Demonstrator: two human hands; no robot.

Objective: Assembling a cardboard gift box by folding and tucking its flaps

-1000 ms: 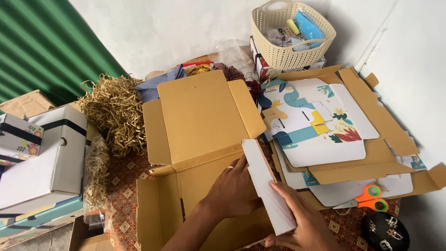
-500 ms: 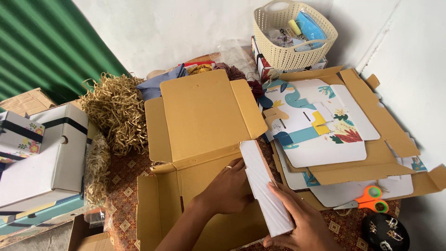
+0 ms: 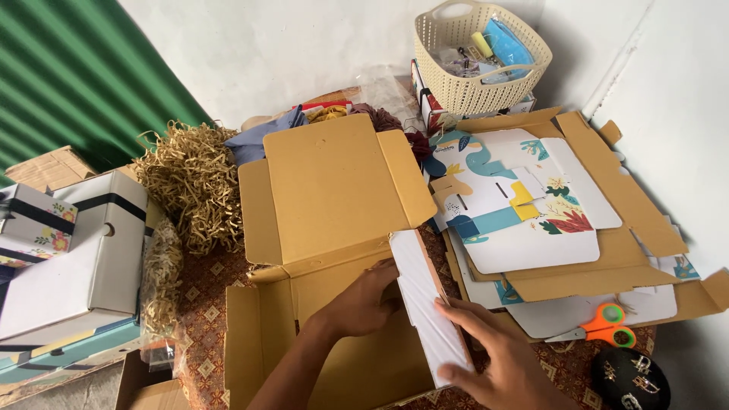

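A flat brown corrugated cardboard mailer box (image 3: 334, 250) lies open on the patterned tabletop (image 3: 199, 304), its white-faced right side flap (image 3: 427, 304) folded upward. The left hand (image 3: 364, 300) rests inside the box, fingers (image 3: 389, 282) curled against the flap's inner face. The right hand (image 3: 501, 361) presses the flap's outer white face, fingers (image 3: 463, 311) spread flat along it.
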